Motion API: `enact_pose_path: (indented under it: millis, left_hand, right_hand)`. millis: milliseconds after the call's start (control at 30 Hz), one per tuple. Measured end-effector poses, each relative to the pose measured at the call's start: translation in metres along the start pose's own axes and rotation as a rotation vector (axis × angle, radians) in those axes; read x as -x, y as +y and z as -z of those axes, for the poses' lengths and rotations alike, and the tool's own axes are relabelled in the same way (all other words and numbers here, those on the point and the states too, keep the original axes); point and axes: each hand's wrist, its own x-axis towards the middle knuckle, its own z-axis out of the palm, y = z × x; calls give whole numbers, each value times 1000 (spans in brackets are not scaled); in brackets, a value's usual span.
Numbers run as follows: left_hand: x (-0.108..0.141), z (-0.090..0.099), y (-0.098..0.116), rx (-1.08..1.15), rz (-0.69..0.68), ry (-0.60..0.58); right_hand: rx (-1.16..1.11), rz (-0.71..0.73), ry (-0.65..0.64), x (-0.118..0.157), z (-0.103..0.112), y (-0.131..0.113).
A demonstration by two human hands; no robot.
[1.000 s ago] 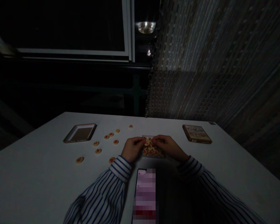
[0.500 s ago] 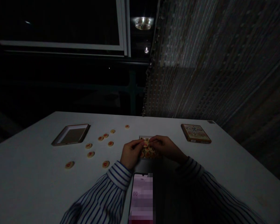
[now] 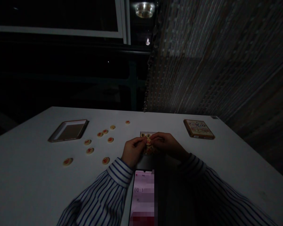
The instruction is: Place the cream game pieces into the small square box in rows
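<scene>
A small box (image 3: 145,133) near the middle of the white table holds round wooden xiangqi pieces with red and black characters. Over it, the closed fingers of my left hand (image 3: 134,150) and my right hand (image 3: 168,145) meet at a round piece with a red mark (image 3: 148,142). Both hands appear to pinch this piece from its two sides. My hands hide part of the box and the pieces in it. To the left, several loose pieces lie spread on the table, among them one with a red mark (image 3: 106,160).
An open shallow box lid (image 3: 52,137) lies at the left of the white table (image 3: 33,175). A closed decorated box (image 3: 199,128) is at the right. A lit phone (image 3: 142,197) lies near me. Behind are a string curtain (image 3: 191,62) and a dark window.
The view has tilted down slightly, so the far scene sits higher. Both hands stay over the box; black-marked pieces at its far side now show more.
</scene>
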Motion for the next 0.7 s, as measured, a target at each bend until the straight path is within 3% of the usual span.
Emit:
enact_pose_path:
  millis: [367, 700]
  left_hand:
    - [2, -1, 6, -6, 31, 47]
    - [1, 0, 0, 27, 57, 31]
  right_hand:
    - [51, 42, -11, 1, 2, -4]
    - [101, 122, -42, 1, 3, -3]
